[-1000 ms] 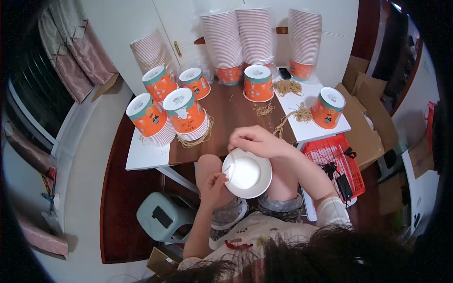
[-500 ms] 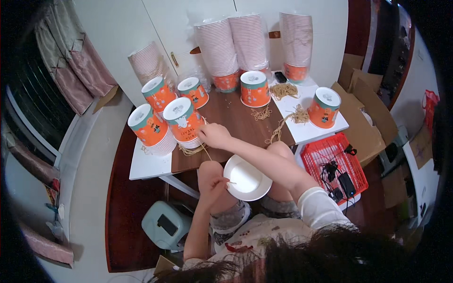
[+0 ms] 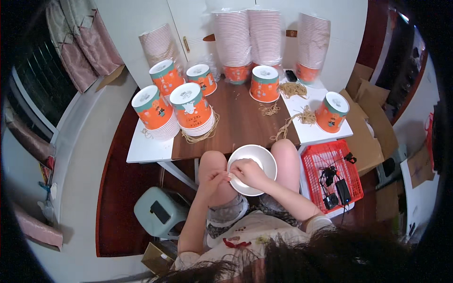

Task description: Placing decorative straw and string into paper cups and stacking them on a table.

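Note:
A white paper bucket [image 3: 266, 162] rests tilted between my knees, its open mouth facing me. At its left rim my left hand [image 3: 214, 183] is closed in a pinch, on the thin tan string seen there a moment earlier. My right hand [image 3: 248, 173] reaches across the bucket's mouth, its fingertips closed and meeting the left ones at the rim. What sits between the right fingertips is hidden. On the table, tan string [image 3: 204, 137] lies looped around the base of an upside-down orange bucket stack [image 3: 191, 113].
More upturned orange buckets [image 3: 153, 111] stand on the table [image 3: 231, 120]. Tall wrapped bucket stacks [image 3: 231, 40] line the back. String bundles [image 3: 293, 90] lie toward the right, near a single bucket [image 3: 331, 113]. A red basket [image 3: 314, 181] holds cables; a grey-green stool [image 3: 158, 212] is at left.
My right hand has come down from beside the front bucket stack to the white bucket's rim, meeting my left hand. The string that trailed from it no longer shows. The view has shifted slightly.

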Demonstrator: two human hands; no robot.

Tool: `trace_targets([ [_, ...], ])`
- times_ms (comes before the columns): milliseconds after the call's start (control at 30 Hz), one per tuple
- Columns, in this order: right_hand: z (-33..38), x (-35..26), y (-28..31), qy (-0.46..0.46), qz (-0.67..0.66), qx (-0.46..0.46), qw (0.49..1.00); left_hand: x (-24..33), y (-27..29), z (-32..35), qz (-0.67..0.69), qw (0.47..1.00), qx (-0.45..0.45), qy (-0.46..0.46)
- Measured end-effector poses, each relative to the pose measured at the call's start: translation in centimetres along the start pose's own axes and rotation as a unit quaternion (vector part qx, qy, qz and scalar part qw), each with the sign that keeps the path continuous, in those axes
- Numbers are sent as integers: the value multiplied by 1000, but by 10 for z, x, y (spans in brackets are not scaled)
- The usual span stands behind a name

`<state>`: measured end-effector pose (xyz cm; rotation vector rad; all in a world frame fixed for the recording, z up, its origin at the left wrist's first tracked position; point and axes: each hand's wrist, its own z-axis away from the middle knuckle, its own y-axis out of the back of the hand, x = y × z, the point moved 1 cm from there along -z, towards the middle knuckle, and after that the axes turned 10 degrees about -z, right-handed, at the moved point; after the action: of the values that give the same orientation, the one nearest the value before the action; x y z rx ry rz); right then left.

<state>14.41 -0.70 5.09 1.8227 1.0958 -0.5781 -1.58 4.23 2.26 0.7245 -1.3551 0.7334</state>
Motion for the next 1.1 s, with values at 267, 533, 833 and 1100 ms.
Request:
trace_targets([
  [267,36,-30,-11,8,-29,14,999,-11,9,8,11,997,43,61],
  [533,53,-18,-34,-37,12,-101,994,6,6,12,-93,995,42,6],
  [833,20,-1,-15,-33,-6,-15,999,-6,6,-1,-178,980,10,-92],
  [1100,28,8,-21,-24,-31,56,998,-1,7,16,-309,943,108,-60],
])
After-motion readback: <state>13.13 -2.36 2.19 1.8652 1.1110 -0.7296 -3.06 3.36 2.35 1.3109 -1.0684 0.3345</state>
